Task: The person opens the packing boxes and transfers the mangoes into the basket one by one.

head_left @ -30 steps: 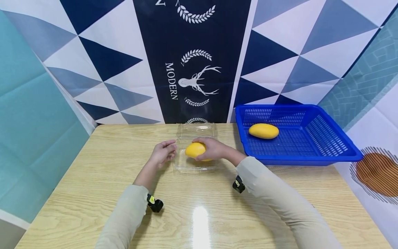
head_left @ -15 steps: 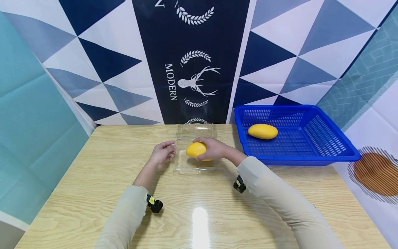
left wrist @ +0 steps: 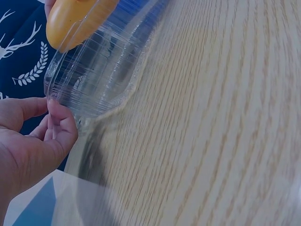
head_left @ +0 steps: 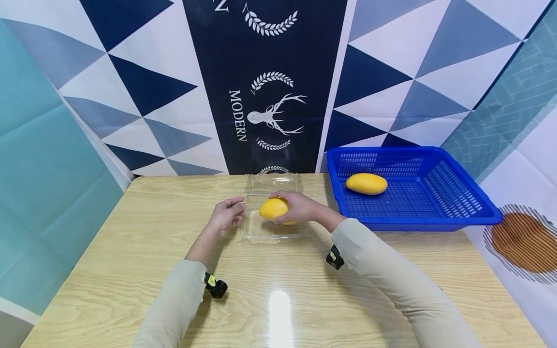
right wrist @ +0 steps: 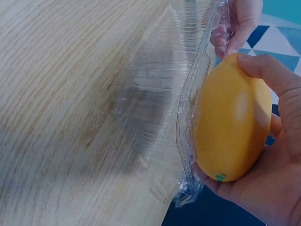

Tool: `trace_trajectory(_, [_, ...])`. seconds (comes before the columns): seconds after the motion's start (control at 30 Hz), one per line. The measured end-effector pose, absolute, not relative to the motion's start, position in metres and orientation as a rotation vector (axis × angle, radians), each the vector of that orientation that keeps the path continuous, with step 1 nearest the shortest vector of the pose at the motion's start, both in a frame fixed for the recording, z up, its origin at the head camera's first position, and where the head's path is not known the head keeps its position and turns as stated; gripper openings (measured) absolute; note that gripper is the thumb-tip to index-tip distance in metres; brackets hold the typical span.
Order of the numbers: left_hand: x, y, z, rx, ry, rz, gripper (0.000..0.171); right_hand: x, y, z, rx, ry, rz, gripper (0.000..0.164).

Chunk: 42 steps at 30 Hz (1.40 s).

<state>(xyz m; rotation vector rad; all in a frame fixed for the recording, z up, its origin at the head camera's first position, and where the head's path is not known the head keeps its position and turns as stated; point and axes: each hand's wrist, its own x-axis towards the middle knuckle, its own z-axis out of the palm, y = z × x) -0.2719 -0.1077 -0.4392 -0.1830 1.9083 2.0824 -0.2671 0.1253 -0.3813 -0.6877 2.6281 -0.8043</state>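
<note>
My right hand [head_left: 298, 208] grips a yellow mango [right wrist: 233, 120] between thumb and fingers, over a clear plastic clamshell box [head_left: 271, 231]. A small green stem end shows on the mango in the right wrist view. The box lies on the table with its lid [head_left: 274, 183] folded back towards the wall. At the box's left side, my left hand [left wrist: 33, 136] pinches the rim between thumb and fingertips. In the left wrist view the mango [left wrist: 77, 23] overlaps the box's upper edge.
A blue perforated basket [head_left: 417, 224] stands at the back right of the wooden table [head_left: 165, 212]. Inside it, near the left wall, lies another mango [head_left: 366, 184]. A patterned wall covering [head_left: 278, 58] rises directly behind the table.
Both hands, the mango and the box keep their places. The whole head view has shifted very slightly.
</note>
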Motion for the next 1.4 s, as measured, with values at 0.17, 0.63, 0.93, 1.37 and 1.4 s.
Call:
trace_trajectory(0.17, [-0.2726, -0.1087, -0.441, -0.191, 1.91, 2.084, 0.042, -0.2675, 0.1245, -0.3812, -0.691, 2.627, -0.797, 0.07])
trace_trajectory(0.63, [-0.272, -0.1082, -0.4391, -0.184, 1.917, 2.076, 0.043, -0.2665, 0.1276, -0.378, -0.693, 2.64, -0.772, 0.07])
trace_trajectory(0.93, [-0.2717, -0.1085, -0.4395, -0.194, 1.919, 2.078, 0.042, -0.2653, 0.1259, -0.3767, -0.69, 2.636, -0.767, 0.071])
trace_trajectory(1.37, [-0.2722, -0.1078, -0.4406, -0.2, 1.908, 2.082, 0.043, -0.2651, 0.1285, -0.3737, -0.691, 2.645, -0.774, 0.07])
trace_trajectory(1.4, [-0.2721, -0.1076, -0.4405, -0.202, 1.906, 2.083, 0.044, -0.2652, 0.1288, -0.3734, -0.693, 2.649, -0.77, 0.07])
